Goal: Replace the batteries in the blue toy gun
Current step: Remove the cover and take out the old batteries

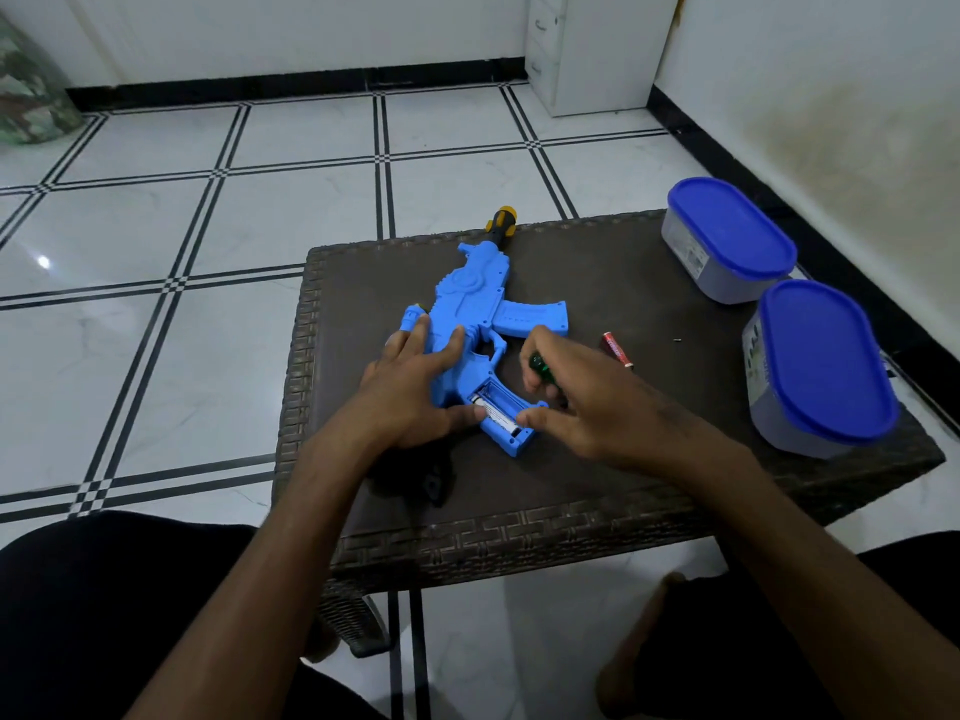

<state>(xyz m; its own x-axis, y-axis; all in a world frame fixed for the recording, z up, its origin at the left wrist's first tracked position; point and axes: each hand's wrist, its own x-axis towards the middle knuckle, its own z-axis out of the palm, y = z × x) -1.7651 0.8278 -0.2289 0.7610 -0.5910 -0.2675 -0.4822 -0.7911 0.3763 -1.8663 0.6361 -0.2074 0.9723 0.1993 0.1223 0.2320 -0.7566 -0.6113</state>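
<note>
Two bare forearms reach forward over a dark woven table (571, 517). The left hand (410, 387) lies flat and spread on the blue toy gun (467, 324), pinning its body, thumb beside the open battery bay (501, 407) in the grip. A white battery (496, 414) sits in that bay. The right hand (576, 392) has its thumb tip at the bay's near end, while its fingers curl around a green-handled tool (540, 367). Just right of the hand lies a red battery (616, 349). Farther right stand two tubs (727, 241) with blue lids. A yellow-and-black handle (500, 220) shows past the gun's far end.
</note>
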